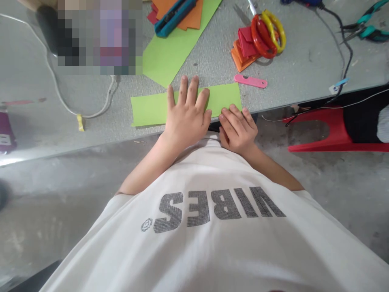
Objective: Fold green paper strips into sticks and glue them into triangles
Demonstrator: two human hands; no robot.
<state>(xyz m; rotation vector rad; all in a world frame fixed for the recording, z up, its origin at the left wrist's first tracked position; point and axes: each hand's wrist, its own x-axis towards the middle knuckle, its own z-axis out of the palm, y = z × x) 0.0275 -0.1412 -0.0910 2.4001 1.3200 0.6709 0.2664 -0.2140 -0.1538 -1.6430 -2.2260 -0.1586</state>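
A light green paper strip (148, 109) lies lengthwise along the near edge of the grey table. My left hand (187, 115) is flat over its middle, fingers spread and pressing on the paper. At the strip's lower right corner is my right hand (238, 127), its fingers bent together over the paper's near edge. The right thumb sits lower, by the table edge, and is partly hidden. A pink folding cutter (251, 81) lies just beyond the strip's right end.
Behind lie a larger green sheet (173, 54), a teal cutter (174, 18) on orange paper, and scissors (267, 34) on folded red and orange pieces. Pliers (364, 28) and a black cable (349, 52) are at right. A white cable (57, 83) curves at left. A red stool (319, 140) stands below.
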